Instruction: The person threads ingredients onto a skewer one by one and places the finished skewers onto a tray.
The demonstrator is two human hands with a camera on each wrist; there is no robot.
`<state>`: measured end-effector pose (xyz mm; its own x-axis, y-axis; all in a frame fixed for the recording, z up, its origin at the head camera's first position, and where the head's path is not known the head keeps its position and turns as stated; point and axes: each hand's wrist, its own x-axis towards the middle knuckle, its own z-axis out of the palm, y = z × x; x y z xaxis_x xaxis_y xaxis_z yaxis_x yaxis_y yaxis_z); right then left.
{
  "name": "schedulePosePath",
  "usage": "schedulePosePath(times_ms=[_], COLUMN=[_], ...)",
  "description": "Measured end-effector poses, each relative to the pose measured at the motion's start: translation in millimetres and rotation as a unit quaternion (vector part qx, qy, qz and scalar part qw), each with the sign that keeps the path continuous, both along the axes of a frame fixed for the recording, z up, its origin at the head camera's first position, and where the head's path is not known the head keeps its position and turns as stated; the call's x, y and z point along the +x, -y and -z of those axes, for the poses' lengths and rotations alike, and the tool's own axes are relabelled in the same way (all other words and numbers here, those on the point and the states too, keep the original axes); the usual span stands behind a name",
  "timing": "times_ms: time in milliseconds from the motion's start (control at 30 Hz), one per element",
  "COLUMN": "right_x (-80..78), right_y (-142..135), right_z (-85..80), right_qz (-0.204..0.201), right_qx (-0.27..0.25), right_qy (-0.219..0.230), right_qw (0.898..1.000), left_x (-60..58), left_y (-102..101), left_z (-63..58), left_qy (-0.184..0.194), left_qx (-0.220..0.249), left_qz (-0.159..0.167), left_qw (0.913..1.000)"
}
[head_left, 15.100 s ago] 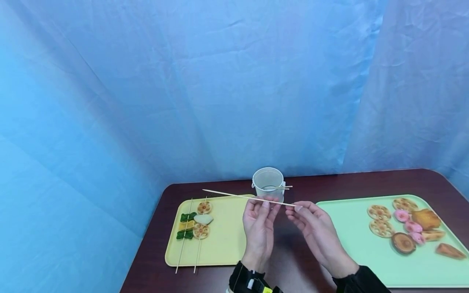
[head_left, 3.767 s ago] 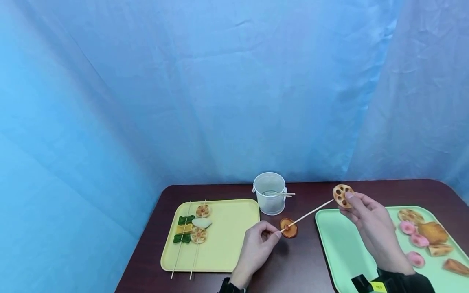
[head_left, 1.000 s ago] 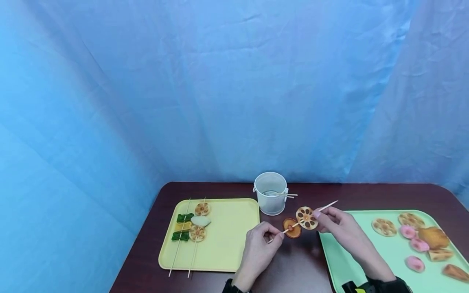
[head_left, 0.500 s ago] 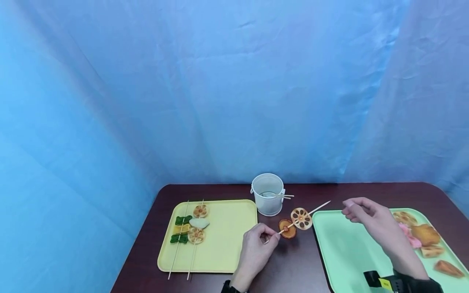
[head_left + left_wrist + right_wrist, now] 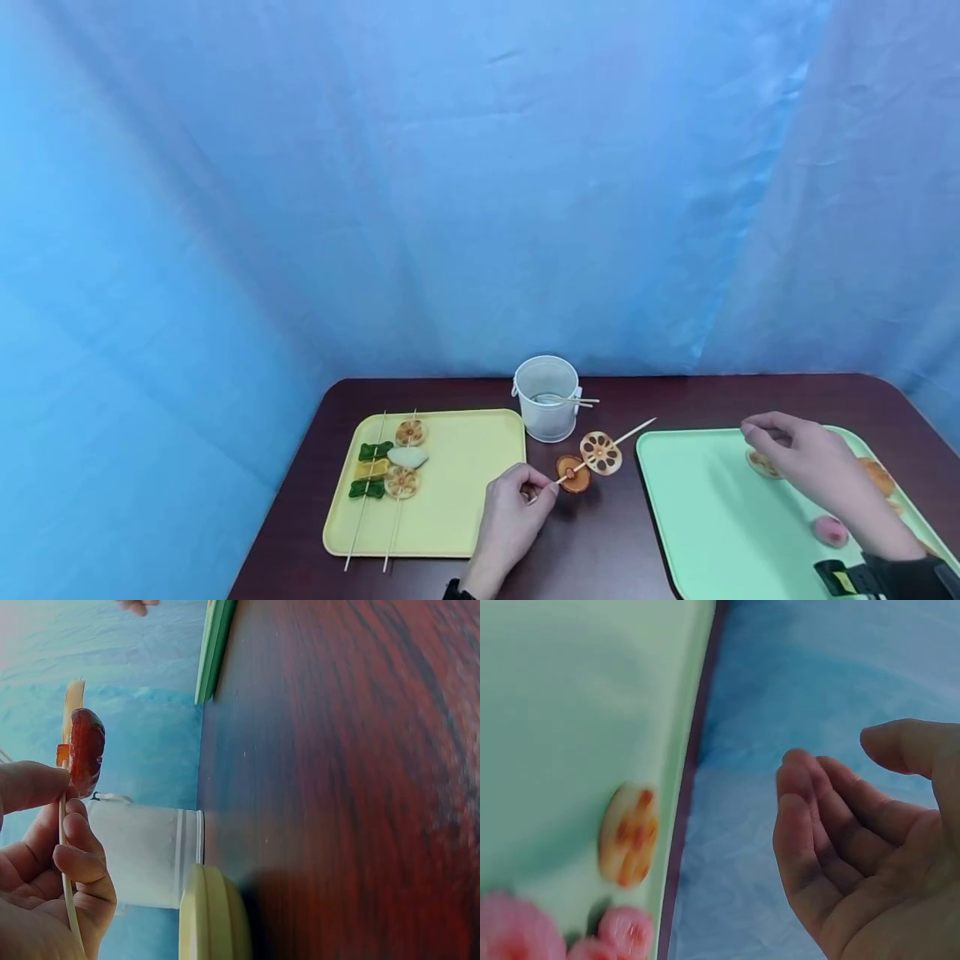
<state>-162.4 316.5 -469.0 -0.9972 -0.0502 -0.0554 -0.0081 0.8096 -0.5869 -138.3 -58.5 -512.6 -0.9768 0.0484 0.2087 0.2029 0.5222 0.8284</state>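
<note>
My left hand (image 5: 513, 517) pinches a thin wooden skewer (image 5: 636, 430) near its lower end, just below a brown mushroom slice (image 5: 573, 474). A lotus root slice (image 5: 601, 453) sits above the mushroom, and the skewer's tip sticks out past it. In the left wrist view, thumb and fingers grip the stick right under the mushroom (image 5: 88, 752). My right hand (image 5: 806, 462) is over the green tray (image 5: 712, 500), holding nothing, its thumb apart from relaxed fingers in the right wrist view. Below it lie a lotus root slice (image 5: 628, 836) and several pink pieces (image 5: 626, 932).
On the left, a yellow tray (image 5: 472, 483) carries two filled skewers, with green and yellow pieces (image 5: 371, 470) and lotus slices around a white piece (image 5: 407, 457). A white bucket (image 5: 549, 421) with sticks stands at the back. Orange-brown food (image 5: 876, 477) lies on the green tray.
The mushroom and then the lotus root slice have gone onto the skewer. My right hand has let go of the lotus slice and moved right over the green tray.
</note>
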Motion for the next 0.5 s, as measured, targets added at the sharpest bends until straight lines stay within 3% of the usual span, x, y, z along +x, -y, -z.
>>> schedulePosePath(times_ms=[233, 500], right_x=[-16.3, -26.2], right_y=[-15.1, -33.6], right_z=[14.0, 26.7], right_qz=[-0.014, -0.039], right_qx=[0.076, 0.151], right_qy=[0.027, 0.077], right_qw=[0.997, 0.985], left_x=[0.9, 0.1], left_y=[3.4, 4.3], left_z=[2.2, 3.8], left_qy=[0.006, 0.003], left_qx=[0.0, -0.002], left_qz=[-0.011, -0.011], left_qw=[0.9999, 0.9999])
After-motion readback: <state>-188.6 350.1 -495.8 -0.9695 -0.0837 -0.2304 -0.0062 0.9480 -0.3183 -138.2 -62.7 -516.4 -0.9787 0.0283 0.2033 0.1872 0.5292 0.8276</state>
